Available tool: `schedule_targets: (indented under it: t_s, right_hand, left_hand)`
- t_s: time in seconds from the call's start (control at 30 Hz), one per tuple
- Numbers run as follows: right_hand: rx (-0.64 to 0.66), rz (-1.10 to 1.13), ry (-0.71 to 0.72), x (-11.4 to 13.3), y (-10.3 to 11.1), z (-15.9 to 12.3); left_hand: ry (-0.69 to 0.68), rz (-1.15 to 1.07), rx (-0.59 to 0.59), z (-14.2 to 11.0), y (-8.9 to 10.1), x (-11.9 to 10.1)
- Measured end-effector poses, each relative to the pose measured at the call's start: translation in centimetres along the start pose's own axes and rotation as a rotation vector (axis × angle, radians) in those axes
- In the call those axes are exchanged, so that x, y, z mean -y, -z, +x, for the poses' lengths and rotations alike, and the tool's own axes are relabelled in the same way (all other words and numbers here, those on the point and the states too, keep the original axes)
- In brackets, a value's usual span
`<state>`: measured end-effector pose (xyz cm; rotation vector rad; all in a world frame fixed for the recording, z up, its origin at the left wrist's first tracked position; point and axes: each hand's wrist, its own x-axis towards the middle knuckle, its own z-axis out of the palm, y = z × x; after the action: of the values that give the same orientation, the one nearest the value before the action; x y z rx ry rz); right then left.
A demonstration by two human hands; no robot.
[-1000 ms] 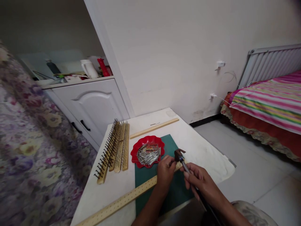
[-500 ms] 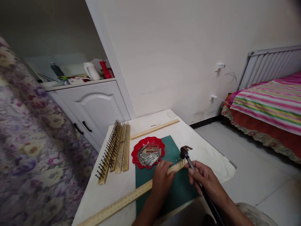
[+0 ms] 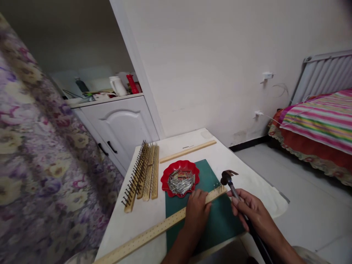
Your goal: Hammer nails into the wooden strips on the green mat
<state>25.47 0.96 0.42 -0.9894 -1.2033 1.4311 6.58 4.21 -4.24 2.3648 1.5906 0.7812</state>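
Observation:
My right hand (image 3: 250,207) is wrapped around the handle of a claw hammer (image 3: 230,181), whose head is beside the far right end of a long wooden strip (image 3: 154,231). Several nails (image 3: 218,187) stand upright in that end; rows of small holes run along the rest. Closed over the strip's middle is my left hand (image 3: 197,209), pressing it onto a green mat (image 3: 225,220). Just beyond the left hand, a red scalloped bowl (image 3: 167,172) holds many loose silver nails (image 3: 181,183).
Wooden strips studded with nails (image 3: 140,172) lie side by side at the left of the white table (image 3: 137,223). A bare wooden strip (image 3: 189,151) and a couple of loose nails lie at the back. A floral curtain (image 3: 55,176) hangs at left; a bed (image 3: 316,124) stands at right.
The whole scene has shifted slightly right in view as the head turned. The hammer head is a little farther from the nails; both hands keep their hold.

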Motion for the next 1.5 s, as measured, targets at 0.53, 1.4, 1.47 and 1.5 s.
schedule_targets:
  t_s: [0.53, 1.4, 1.47, 1.5]
  right_hand:
    - [0.008, 0.001, -0.032, 0.4, -0.5, -0.1]
    - [-0.05, -0.079, -0.024, -0.9, -2.1, 0.9]
    - [-0.037, -0.064, -0.033, -1.0, -2.0, 0.8]
    - [-0.027, -0.05, -0.038, -1.0, -1.9, 0.8]
  left_hand:
    - [0.369, 0.344, 0.037, 4.8, 4.6, 6.6]
    - [-0.169, 0.037, 0.04, -1.1, 4.3, -2.4]
    - [-0.183, -0.034, 0.036, -1.5, 4.3, -3.0]
    - [-0.173, -0.088, 0.028, -1.6, 4.3, -3.2]
